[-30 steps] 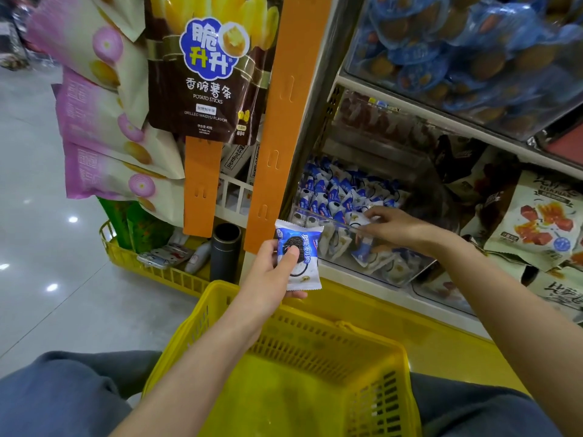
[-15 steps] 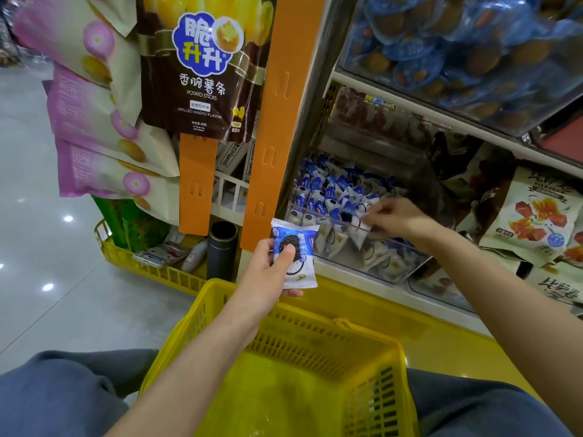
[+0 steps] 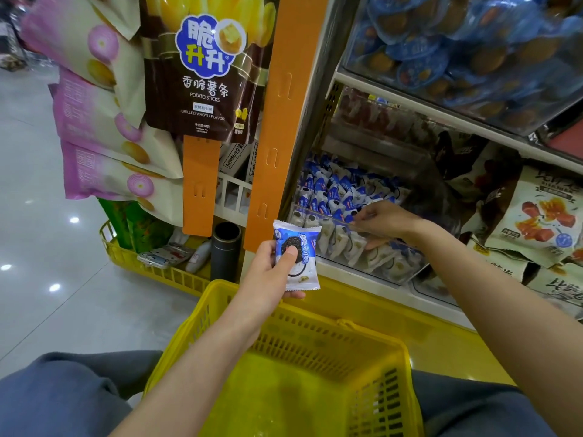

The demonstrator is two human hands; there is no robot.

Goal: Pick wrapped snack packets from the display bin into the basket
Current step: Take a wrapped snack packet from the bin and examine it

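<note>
My left hand holds a blue-and-white wrapped snack packet upright, thumb pressed on its front, above the far rim of the yellow basket on my lap. The clear display bin on the lower shelf is full of the same blue-and-white packets. My right hand reaches over the bin's front wall, fingers curled down among the packets; whether it grips one is hidden.
An orange shelf post stands left of the bin. Hanging snack bags fill the upper left. A second yellow basket with a dark cylinder sits on the floor. Cream snack bags lie on the right.
My right hand has shifted slightly within the bin, its fingers dipping lower among the packets. My left hand keeps the packet in the same place.
</note>
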